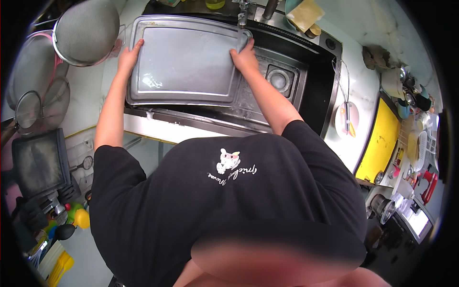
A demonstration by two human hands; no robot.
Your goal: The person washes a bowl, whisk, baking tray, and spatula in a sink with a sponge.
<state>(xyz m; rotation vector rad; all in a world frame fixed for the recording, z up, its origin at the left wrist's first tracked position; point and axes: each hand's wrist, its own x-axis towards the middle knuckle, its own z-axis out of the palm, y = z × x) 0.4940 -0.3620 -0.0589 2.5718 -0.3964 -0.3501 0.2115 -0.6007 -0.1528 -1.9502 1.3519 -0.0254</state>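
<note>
A large grey metal baking tray (186, 62), wet and shiny, lies tilted over the left part of the dark sink (321, 86). My left hand (128, 58) grips its left edge, thumb on the upper face. My right hand (245, 56) holds the right edge close to the far corner, its fingers partly hidden. Just beyond that corner stands the faucet (243, 15), and a stream of water appears to fall beside my right hand. The sink drain (278, 79) shows to the right of my right forearm.
Sieves (87, 31) hang at the left. A whisk (347, 112) lies across a small dish (340, 119) on the right counter, near a yellow panel (380, 138). A pale yellow sponge-like block (306, 15) sits behind the sink. Utensils crowd the lower left.
</note>
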